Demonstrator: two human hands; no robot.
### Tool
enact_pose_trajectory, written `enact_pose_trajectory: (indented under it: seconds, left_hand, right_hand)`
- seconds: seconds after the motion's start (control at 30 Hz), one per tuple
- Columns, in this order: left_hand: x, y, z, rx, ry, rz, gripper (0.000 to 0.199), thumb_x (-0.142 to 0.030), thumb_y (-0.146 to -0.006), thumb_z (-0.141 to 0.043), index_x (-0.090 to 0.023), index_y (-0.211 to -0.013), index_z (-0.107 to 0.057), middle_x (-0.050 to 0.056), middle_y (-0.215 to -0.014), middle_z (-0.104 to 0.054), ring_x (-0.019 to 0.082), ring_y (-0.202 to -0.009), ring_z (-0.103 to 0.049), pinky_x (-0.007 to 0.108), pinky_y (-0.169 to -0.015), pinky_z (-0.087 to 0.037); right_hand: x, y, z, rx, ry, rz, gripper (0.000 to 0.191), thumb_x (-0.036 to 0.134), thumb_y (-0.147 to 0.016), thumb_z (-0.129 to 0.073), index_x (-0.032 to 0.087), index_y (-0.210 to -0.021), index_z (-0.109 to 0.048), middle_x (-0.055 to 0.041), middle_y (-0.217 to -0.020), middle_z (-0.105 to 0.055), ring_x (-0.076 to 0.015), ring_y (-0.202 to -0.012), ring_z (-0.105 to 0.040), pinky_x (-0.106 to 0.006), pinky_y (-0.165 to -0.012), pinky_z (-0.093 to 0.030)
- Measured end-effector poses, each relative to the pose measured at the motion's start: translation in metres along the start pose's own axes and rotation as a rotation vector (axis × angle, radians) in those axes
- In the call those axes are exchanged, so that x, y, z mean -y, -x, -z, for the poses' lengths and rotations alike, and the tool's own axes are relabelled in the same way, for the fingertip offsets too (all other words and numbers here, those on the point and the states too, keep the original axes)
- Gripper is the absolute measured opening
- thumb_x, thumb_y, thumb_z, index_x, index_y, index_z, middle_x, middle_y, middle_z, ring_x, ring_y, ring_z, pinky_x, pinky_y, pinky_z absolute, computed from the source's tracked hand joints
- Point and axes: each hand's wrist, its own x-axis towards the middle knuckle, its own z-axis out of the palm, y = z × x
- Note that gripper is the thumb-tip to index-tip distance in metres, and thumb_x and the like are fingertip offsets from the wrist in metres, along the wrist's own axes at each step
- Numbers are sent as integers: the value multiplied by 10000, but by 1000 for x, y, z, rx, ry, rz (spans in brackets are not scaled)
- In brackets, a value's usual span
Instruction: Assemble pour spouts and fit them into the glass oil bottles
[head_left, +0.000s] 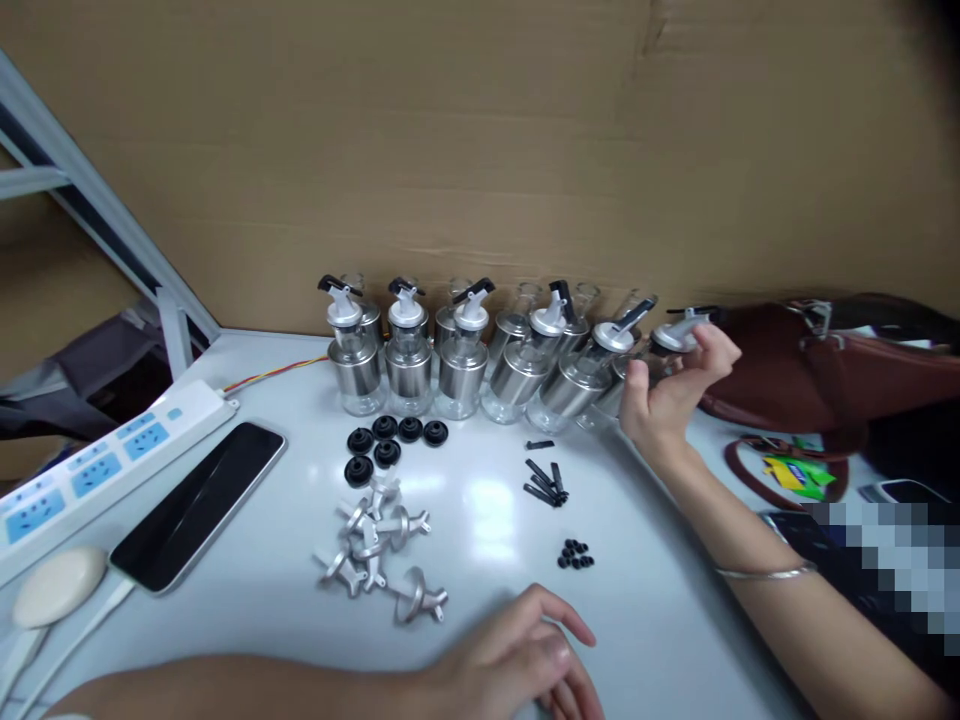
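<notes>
My right hand [667, 400] is at the right end of a row of glass bottles with metal sleeves. Its thumb and curled fingers are around the end bottle, topped by a silver-and-black pourer [679, 332]; the hand hides most of that bottle. Next to it stands another bottle [574, 385] with a pourer fitted. My left hand [525, 655] rests low over the table's front, fingers loosely bent and apart, holding nothing. Nearest it lie silver pourer spouts [416, 597] and small black caps [575, 554]. Black levers [546, 485] and black ribbed stoppers [387, 453] lie farther back.
A cardboard wall [450, 150] rises behind the bottles. On the left are a power strip [112, 465], a phone [199, 505] and a white rounded object [60, 587] with a cable. A brown leather bag [840, 370] and a green-yellow packet [799, 475] lie at the right.
</notes>
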Motion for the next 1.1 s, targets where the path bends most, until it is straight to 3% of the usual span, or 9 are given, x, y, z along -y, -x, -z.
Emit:
enact_pose_trajectory:
  seconds: [0.1, 0.2, 0.3, 0.4, 0.43, 0.53, 0.63, 0.93, 1.1]
  left_hand:
    - [-7, 0, -5, -30, -24, 42, 645, -764, -717, -569, -176, -937, -421, 18, -714, -555, 125, -577, -501, 287, -629, -364]
    - [-16, 2, -8, -77, -43, 100, 644, -775, -693, -571, -180, -895, -429, 4, -690, -560, 112, -553, -492, 275, -609, -361]
    - [-23, 7, -8, -132, -95, 209, 566, -640, -612, -748, -186, -734, -432, -67, -588, -477, 56, -493, -369, 221, -519, -270]
    - [-28, 12, -8, -85, -204, 300, 560, -337, -570, -850, -190, -541, -310, -125, -478, -269, 26, -459, -181, 242, -451, -118]
    - [-29, 14, -8, -76, -256, 313, 557, -248, -612, -812, -190, -501, -270, -125, -458, -218, 25, -454, -148, 260, -447, -88]
    - [-34, 14, -11, -119, -394, 321, 523, -79, -709, -644, -187, -433, -213, -113, -429, -156, 27, -439, -121, 287, -443, -72]
    - [-39, 13, -14, -118, -433, 327, 544, -45, -707, -626, -187, -431, -179, -109, -428, -133, 25, -435, -103, 293, -440, -67]
    - [-34, 14, -8, -75, -311, 273, 437, 31, -589, -504, -188, -446, -155, -96, -468, -135, 28, -471, -87, 280, -445, -40]
    - [-29, 13, -1, -106, -193, 285, 403, -28, -539, -551, -201, -497, -190, -114, -479, -147, 17, -456, -97, 220, -397, -43]
  right_hand:
    - [18, -3, 1, -291, 286, 146, 574, 294, -804, -613, 272, -1305, -332, -166, -1281, -292, -407, -1281, -273, -613, -1015, -276]
    - [61, -1, -3, -296, 443, 234, 601, 208, -769, -632, 311, -1308, -388, -136, -1223, -400, -368, -1192, -418, -577, -981, -365]
    - [113, 9, -14, -52, 338, 262, 421, 122, -759, -621, 278, -1141, -539, -95, -1035, -542, -298, -994, -545, -470, -840, -453]
    - [150, 22, -32, 561, 123, 222, 278, 87, -849, -540, 216, -1094, -561, -74, -928, -625, -232, -895, -579, -380, -762, -463]
    - [157, 26, -40, 677, 103, 174, 199, 125, -880, -530, 187, -1060, -588, -88, -932, -640, -238, -894, -574, -384, -754, -452]
    - [162, 34, -61, 931, 65, -5, 214, 195, -902, -552, 128, -1089, -630, -127, -1041, -632, -252, -965, -551, -395, -815, -436]
    - [158, 37, -79, 1052, 24, -71, 235, 214, -881, -607, 133, -1097, -652, -125, -1097, -620, -247, -998, -535, -390, -856, -416]
    - [156, 31, -84, 1033, -35, -149, 142, 148, -842, -614, 124, -969, -673, -104, -978, -681, -231, -938, -598, -388, -849, -422]
    - [148, 19, -46, 747, -431, -570, 75, 182, -821, -594, 175, -864, -655, -31, -816, -686, -143, -728, -603, -286, -695, -484]
